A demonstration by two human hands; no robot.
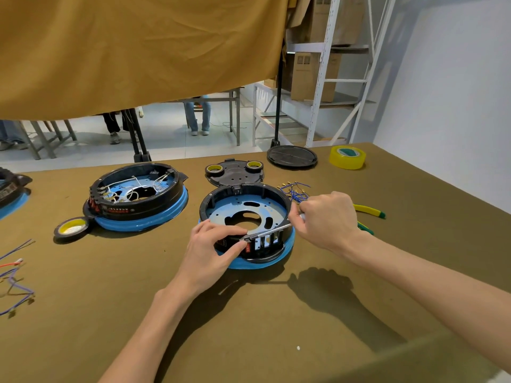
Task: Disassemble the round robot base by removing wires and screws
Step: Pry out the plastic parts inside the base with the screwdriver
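1. I saw the round robot base (250, 214) sitting on the brown table (249, 313), right in front of me. It was a black ring on a blue rim, with a blue plate inside and no wires left in it.
2. My left hand (213, 252) rested on the near edge of the base. Its thumb and fingers were curled and pinched the black wall near a small red part.
3. My right hand (329, 219) was curled tight around the handle of a screwdriver (269, 230). The thin metal shaft lay across the near side of the base, and its tip met the wall by my left fingers.
4. A bunch of loose blue wires (294, 190) lay just behind my right hand.
5. A second base (138, 197), with white wires inside, sat to the left.
6. A roll of yellow tape (347, 157) stood far back on the right.
7. A tool with yellow and green handles (369, 211) peeked out from behind my right hand.
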